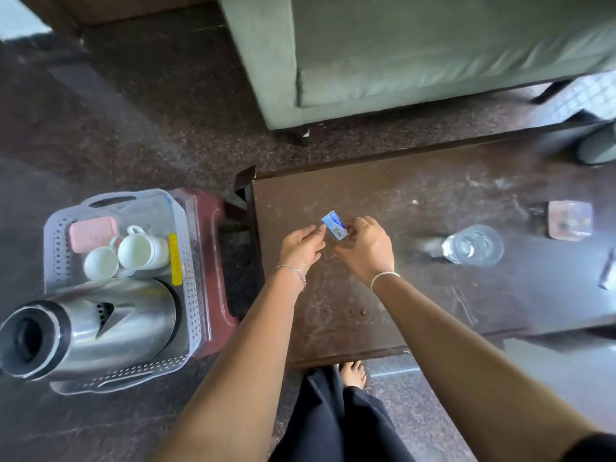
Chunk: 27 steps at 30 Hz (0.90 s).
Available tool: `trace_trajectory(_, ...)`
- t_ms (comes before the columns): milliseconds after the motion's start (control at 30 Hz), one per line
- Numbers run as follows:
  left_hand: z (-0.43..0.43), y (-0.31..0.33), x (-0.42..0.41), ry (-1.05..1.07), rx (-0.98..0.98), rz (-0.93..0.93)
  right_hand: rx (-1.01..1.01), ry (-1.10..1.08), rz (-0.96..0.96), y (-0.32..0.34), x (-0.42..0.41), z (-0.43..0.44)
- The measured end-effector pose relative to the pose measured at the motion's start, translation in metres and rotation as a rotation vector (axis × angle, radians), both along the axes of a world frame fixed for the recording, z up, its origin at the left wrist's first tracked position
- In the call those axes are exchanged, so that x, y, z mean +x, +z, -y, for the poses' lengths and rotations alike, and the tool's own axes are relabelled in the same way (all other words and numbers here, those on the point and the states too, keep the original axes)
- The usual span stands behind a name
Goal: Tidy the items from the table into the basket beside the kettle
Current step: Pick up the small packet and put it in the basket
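Pinching 1 blue packet (335,225) over the table (416,301) — left hand (301,248) and right hand (366,250) both grip it.

The dark brown wooden desk (400,195) shows pale scuff marks. The small blue-and-white packet (335,225) is printed. The pale grey perforated plastic basket (191,261) has a dotted hole pattern and holds a pink rectangular case (93,233), white ceramic cups (140,251) and a yellow strip (175,258). The silver steel kettle (110,325) has a black rim. The dark floor (150,111) is speckled.

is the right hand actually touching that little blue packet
Touching. The head view shows the right hand with its fingers pinching the blue packet at its right edge, with no gap; the left hand holds its other end.
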<state>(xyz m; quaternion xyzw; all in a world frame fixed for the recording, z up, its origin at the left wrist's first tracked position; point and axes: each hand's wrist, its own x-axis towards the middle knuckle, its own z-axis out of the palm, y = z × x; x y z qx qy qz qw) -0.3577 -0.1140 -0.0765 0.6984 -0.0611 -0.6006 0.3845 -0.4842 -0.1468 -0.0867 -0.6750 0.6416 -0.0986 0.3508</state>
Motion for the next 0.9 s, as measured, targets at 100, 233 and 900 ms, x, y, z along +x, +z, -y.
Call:
trace_trajectory(100, -0.001, 0.025, -0.023, -0.072, -0.054, 0.003, -0.029, -0.057, 0.014, 0.024, -0.024, -0.017)
trace_trajectory(233, 0.002, 0.047, -0.053, -0.205, -0.104, 0.060, -0.057, -0.137, 0.052, 0.048, -0.055, -0.037)
trace_trajectory(900, 0.050, 0.094, -0.352, -0.306, -0.153, 0.020, -0.158, -0.429, 0.019, 0.090, -0.362, -0.036)
